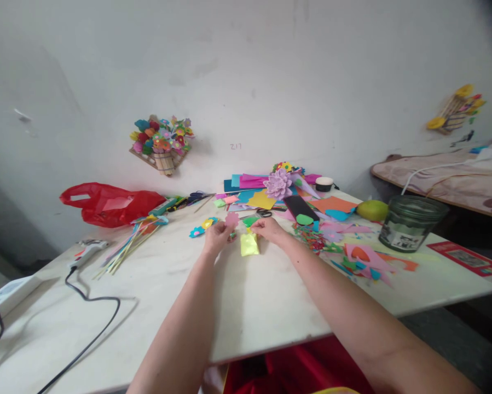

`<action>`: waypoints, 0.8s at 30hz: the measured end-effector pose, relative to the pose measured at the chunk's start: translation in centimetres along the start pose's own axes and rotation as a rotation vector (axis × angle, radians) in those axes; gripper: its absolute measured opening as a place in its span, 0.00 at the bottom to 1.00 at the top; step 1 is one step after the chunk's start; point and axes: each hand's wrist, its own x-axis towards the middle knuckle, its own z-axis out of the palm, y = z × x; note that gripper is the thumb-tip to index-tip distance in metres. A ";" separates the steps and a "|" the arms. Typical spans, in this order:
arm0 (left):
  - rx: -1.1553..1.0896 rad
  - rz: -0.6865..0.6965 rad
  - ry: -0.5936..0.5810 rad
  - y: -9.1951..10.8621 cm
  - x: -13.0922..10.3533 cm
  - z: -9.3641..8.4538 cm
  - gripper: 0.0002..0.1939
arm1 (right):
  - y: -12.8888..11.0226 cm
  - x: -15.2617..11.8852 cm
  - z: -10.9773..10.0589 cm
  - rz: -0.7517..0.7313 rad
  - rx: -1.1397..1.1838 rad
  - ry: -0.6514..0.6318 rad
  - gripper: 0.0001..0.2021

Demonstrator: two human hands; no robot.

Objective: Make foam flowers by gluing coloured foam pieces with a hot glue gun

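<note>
In the middle of the white table, my left hand (218,236) is closed round a pink flower-shaped piece (231,220). Blue and yellow flowers (207,223) lie just beyond and to the left of it. My right hand (267,229) is closed in a pinch at the upper edge of a shiny yellow packet (249,244); what sits between its fingertips is too small to make out. A green piece (250,221) lies between and beyond the two hands.
A glue gun (90,251) with a black cord and a red bag (110,203) are at the left, with thin sticks (126,253) nearby. Coloured scraps (369,260), a lilac flower (278,184), a green mango-like fruit (372,210) and a dark jar (410,224) stand or lie right.
</note>
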 end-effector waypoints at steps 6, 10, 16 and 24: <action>-0.123 0.062 -0.336 1.0 -0.9 0.5 0.18 | -0.6 -0.2 -0.6 -0.105 0.112 0.035 0.19; -0.161 0.052 -0.417 1.1 -1.1 0.5 0.16 | -0.7 -0.4 -0.3 -0.119 0.181 -0.034 0.15; -0.153 0.008 -0.351 0.8 -1.1 0.8 0.14 | -0.2 -0.2 0.4 -0.110 0.193 -0.004 0.10; -0.231 0.018 -0.324 0.2 -0.9 1.0 0.17 | -1.2 -1.0 0.4 -0.083 0.160 0.014 0.08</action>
